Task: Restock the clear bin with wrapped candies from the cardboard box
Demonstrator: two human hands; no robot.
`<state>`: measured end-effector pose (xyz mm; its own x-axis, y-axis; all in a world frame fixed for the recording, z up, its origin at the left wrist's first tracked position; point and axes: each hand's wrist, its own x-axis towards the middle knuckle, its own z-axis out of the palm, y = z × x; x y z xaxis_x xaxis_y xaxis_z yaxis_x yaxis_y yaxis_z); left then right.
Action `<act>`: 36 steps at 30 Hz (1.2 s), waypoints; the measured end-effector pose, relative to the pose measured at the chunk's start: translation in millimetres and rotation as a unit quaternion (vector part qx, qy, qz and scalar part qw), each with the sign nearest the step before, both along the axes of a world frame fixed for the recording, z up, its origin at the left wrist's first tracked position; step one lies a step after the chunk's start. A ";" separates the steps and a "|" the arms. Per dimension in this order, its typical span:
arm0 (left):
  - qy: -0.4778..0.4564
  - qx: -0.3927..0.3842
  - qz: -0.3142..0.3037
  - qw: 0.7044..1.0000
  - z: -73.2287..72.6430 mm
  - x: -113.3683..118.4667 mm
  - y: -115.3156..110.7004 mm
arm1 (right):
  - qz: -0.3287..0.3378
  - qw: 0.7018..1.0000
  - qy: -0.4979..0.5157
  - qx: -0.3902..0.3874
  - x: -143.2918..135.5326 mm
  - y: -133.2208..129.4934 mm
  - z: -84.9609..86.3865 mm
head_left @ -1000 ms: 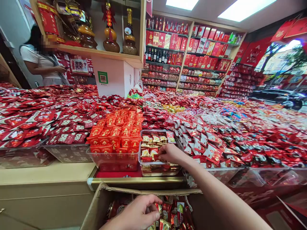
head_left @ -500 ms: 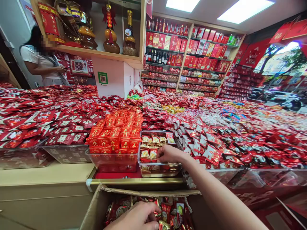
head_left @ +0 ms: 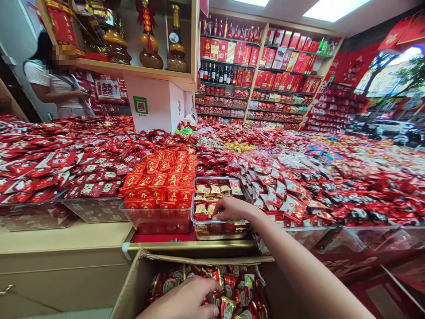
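I held the left hand [head_left: 189,293], thumb and forefinger spread, over loose candies [head_left: 229,283] in the carton [head_left: 137,283], and the right hand [head_left: 235,209] at the gold-and-red packets [head_left: 201,208] inside the clear tray [head_left: 207,231], its hidden pinch impossible to tell, where a careless wrist could perhaps disturb the rows.

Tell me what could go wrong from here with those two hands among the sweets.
The red packets are heaped above their bin's rim, so a bump from the right hand in the next bin might spill some across.

The right forearm passes close to the piled red-and-white packets and could knock a few off.

Sweets lie loose in the box by the left hand, so any dropped in might get mixed up.
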<state>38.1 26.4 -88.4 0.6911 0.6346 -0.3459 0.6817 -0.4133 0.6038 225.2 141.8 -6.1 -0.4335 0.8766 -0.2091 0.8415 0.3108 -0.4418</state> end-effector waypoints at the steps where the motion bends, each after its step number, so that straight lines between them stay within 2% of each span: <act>1: 0.009 0.005 -0.004 1.000 -2.2 -0.7 0.3 | -0.005 1.000 -0.004 0.005 0.4 -0.6 -0.2; 7: 0.076 0.051 -0.022 0.996 -18.4 -6.5 3.4 | -0.009 1.000 0.003 0.024 1.1 -1.7 -2.0; 10: 0.086 0.048 -0.029 0.995 -21.8 -7.9 4.5 | -0.008 1.000 0.009 0.021 1.5 -1.5 -0.6; 16: 0.106 0.035 -0.021 0.994 -22.6 -7.9 4.7 | 0.004 1.000 0.016 -0.006 5.5 0.6 3.5; 24: 0.115 0.023 -0.018 0.993 -24.9 -10.9 4.4 | 0.004 0.999 0.035 -0.012 4.0 6.2 -5.6; 36: 0.135 0.019 -0.007 0.991 -23.8 -14.1 2.6 | -0.027 0.999 -0.013 0.035 -3.2 -2.7 -0.1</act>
